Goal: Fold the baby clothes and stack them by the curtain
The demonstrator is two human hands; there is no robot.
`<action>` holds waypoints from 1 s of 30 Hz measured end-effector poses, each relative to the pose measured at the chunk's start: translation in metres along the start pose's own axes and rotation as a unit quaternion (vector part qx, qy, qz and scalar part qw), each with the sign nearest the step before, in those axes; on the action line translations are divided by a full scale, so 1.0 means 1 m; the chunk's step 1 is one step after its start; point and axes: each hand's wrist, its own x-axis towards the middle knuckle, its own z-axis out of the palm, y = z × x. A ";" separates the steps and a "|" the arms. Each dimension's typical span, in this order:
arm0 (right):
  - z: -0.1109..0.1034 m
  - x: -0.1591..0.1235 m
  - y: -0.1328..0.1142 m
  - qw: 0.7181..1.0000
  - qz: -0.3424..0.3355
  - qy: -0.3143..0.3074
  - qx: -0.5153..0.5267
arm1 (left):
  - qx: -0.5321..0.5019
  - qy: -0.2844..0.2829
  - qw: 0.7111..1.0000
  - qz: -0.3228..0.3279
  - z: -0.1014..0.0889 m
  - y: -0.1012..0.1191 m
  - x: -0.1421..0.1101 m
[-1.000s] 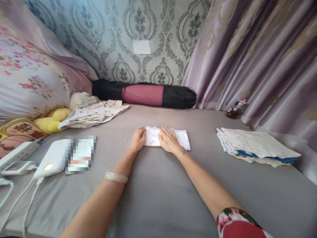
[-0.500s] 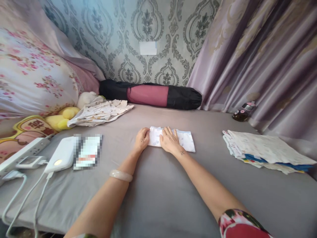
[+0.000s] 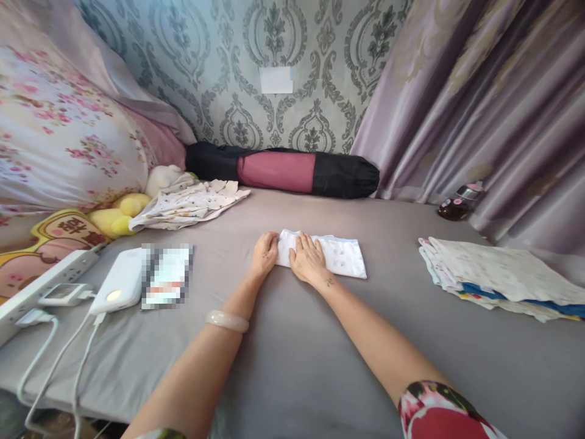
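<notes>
Resting on folded cloth [image 3: 347, 257], right hand [image 3: 308, 260] now nearer left hand [image 3: 265, 253]

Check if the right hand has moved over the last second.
Yes: the right hand has shifted left across the folded white printed cloth, toward the left hand, judged against the pink-and-black tubular bag by the wallpapered wall.

Two bare forearms [image 3: 196, 366] stretched forward, bare left hand [image 3: 265, 253] with fingers [image 3: 273, 238] curled inward, bare right hand [image 3: 308, 259] palm down, nearly flat, fingers pointing forward, small dark mark [image 3: 329, 283] near the right wrist [image 3: 323, 279]
</notes>
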 end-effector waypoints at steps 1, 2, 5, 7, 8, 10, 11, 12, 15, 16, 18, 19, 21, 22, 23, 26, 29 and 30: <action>-0.002 0.001 -0.001 1.000 0.005 -0.009 0.001 | -0.005 0.003 1.000 -0.005 -0.001 0.001 0.000; -0.004 0.003 -0.003 1.000 0.010 -0.017 0.002 | -0.011 0.007 1.000 -0.011 -0.001 0.002 0.000; -0.010 0.009 -0.014 1.000 0.010 -0.021 0.008 | -0.031 0.020 0.999 -0.036 -0.004 0.007 -0.001; -0.012 0.014 -0.024 1.000 -0.009 -0.012 0.021 | -0.045 0.023 0.997 -0.051 -0.006 0.009 -0.002; -0.011 0.016 -0.028 0.999 -0.023 -0.008 0.029 | -0.054 0.023 0.997 -0.056 -0.007 0.011 -0.002; -0.008 0.019 -0.036 0.998 -0.043 -0.011 0.041 | -0.073 0.021 0.995 -0.068 -0.009 0.013 -0.003; -0.005 0.020 -0.038 0.998 -0.047 -0.018 0.043 | -0.079 0.019 0.994 -0.073 -0.009 0.014 -0.003; -0.002 0.021 -0.040 0.998 -0.048 -0.026 0.044 | -0.084 0.017 0.993 -0.077 -0.010 0.014 -0.003; 0.008 0.021 -0.039 0.997 -0.036 -0.039 0.048 | -0.088 0.011 0.993 -0.084 -0.010 0.016 -0.003; 0.011 0.021 -0.038 0.997 -0.034 -0.038 0.050 | -0.089 0.009 0.992 -0.084 -0.010 0.016 -0.003; 0.014 0.021 -0.038 0.998 -0.033 -0.034 0.051 | -0.094 0.002 0.992 -0.086 -0.010 0.016 -0.003; 0.015 0.021 -0.038 0.998 -0.033 -0.035 0.052 | -0.097 -0.002 0.992 -0.085 -0.009 0.016 -0.003; 0.013 0.022 -0.039 0.997 -0.029 -0.041 0.056 | -0.102 -0.006 0.992 -0.078 -0.009 0.015 -0.003; 0.011 0.023 -0.040 0.997 -0.026 -0.048 0.061 | -0.104 -0.008 0.992 -0.073 -0.009 0.015 -0.003; 0.008 0.023 -0.040 0.995 -0.025 -0.059 0.071 | -0.106 -0.011 0.992 -0.066 -0.009 0.014 -0.003; -0.005 0.023 -0.035 0.991 -0.028 -0.073 0.109 | -0.104 -0.016 0.993 -0.045 -0.009 0.012 -0.004; -0.019 0.015 -0.017 0.994 -0.028 -0.028 0.106 | -0.051 -0.033 0.998 -0.002 -0.007 0.010 -0.006; -0.023 0.010 -0.009 0.995 -0.026 -0.011 0.094 | -0.014 -0.050 0.998 0.031 -0.006 0.010 -0.008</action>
